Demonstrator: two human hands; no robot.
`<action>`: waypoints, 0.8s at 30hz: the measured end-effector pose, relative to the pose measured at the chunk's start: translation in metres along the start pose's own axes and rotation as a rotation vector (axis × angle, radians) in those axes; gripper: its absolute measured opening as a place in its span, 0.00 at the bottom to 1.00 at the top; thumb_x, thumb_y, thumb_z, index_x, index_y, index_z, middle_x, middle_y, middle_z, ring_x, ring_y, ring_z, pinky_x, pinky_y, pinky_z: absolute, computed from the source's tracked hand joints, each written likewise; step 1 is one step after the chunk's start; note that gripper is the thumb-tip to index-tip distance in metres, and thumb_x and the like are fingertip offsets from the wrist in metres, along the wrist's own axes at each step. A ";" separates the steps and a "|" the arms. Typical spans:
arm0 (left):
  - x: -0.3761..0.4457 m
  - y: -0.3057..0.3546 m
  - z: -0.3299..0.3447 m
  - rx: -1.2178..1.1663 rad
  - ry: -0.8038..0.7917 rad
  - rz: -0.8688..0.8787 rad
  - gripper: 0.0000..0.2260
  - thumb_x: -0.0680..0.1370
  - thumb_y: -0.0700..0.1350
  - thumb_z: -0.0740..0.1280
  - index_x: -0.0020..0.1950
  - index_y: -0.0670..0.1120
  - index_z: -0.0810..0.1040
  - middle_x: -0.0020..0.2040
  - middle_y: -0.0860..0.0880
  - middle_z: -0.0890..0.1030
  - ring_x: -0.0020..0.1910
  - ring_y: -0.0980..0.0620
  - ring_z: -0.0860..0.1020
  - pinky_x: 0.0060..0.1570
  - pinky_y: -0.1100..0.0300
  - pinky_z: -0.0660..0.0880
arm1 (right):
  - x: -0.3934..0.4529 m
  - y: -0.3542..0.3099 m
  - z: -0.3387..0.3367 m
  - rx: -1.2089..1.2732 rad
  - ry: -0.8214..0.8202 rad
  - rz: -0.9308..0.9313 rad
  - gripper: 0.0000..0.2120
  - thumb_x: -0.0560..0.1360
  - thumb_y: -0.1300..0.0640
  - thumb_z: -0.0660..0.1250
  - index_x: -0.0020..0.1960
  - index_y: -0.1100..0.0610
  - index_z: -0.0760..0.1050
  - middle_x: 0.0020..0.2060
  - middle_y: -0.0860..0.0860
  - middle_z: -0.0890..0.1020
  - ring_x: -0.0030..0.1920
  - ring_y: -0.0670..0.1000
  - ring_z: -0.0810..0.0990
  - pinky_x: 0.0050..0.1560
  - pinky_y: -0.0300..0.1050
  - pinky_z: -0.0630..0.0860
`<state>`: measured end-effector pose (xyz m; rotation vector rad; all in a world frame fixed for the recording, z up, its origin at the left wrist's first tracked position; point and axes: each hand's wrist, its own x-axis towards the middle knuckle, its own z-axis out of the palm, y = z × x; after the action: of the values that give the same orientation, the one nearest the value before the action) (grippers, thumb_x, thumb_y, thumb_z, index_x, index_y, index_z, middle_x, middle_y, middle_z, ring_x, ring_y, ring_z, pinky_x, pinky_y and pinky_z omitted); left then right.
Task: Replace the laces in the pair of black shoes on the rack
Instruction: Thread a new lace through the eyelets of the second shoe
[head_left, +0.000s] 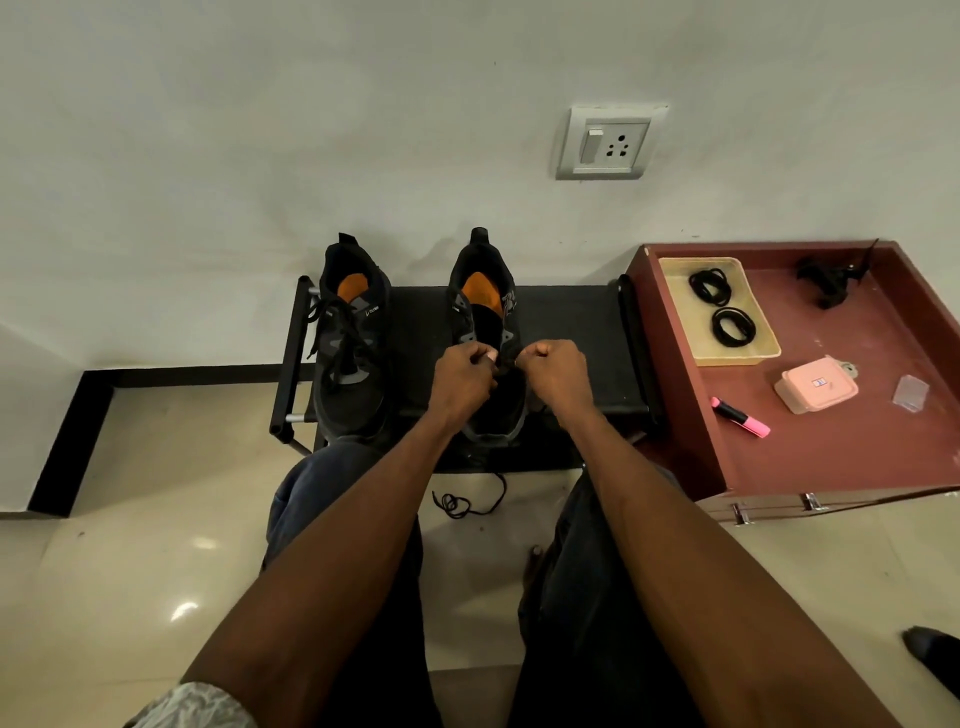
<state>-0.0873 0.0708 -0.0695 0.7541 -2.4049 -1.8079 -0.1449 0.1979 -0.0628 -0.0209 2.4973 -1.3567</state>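
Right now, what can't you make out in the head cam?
- Lower eyelets of the right shoe: hidden behind the left hand and right hand.
- What the fingers pinch: too small and dark.
- Label on the pink box: too small.
- Dark object at the bottom right edge: cut off.

Both shoes, left shoe (353, 343) and right shoe (488, 332), black with orange insoles and grey side panels; rack (571, 332) black with silver tube ends. Cabinet top (831, 447) reddish-brown, holding a beige tray (763, 343) with two black lace coils (722, 306), a pale pink box (815, 387), and a pink marker (740, 417) with black cap. Wall off-white, switch plate (605, 143) grey-white, floor cream tile with black skirting (72, 431); loose lace (462, 501) on floor black, trousers dark blue.
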 end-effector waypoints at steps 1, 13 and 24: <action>0.001 0.000 0.000 -0.020 -0.003 -0.030 0.08 0.83 0.41 0.62 0.56 0.44 0.80 0.40 0.47 0.81 0.34 0.54 0.78 0.34 0.60 0.77 | 0.001 0.001 0.001 -0.040 0.017 -0.029 0.10 0.75 0.62 0.68 0.36 0.63 0.80 0.32 0.55 0.81 0.32 0.49 0.76 0.34 0.49 0.75; 0.006 -0.002 -0.002 -0.025 -0.109 -0.162 0.15 0.82 0.39 0.60 0.67 0.45 0.78 0.35 0.46 0.81 0.26 0.53 0.75 0.24 0.60 0.71 | 0.007 0.004 0.010 -0.211 0.017 -0.111 0.09 0.76 0.61 0.65 0.38 0.61 0.78 0.35 0.55 0.81 0.38 0.55 0.80 0.38 0.50 0.76; 0.008 -0.003 -0.003 0.006 -0.126 -0.158 0.19 0.81 0.38 0.59 0.71 0.47 0.75 0.34 0.46 0.82 0.26 0.53 0.77 0.25 0.60 0.73 | 0.010 0.007 0.012 -0.226 -0.053 -0.148 0.11 0.76 0.61 0.65 0.36 0.55 0.78 0.34 0.51 0.81 0.35 0.50 0.78 0.36 0.43 0.71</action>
<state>-0.0921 0.0649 -0.0735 0.8794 -2.4927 -1.9626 -0.1507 0.1905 -0.0769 -0.2913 2.6342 -1.1023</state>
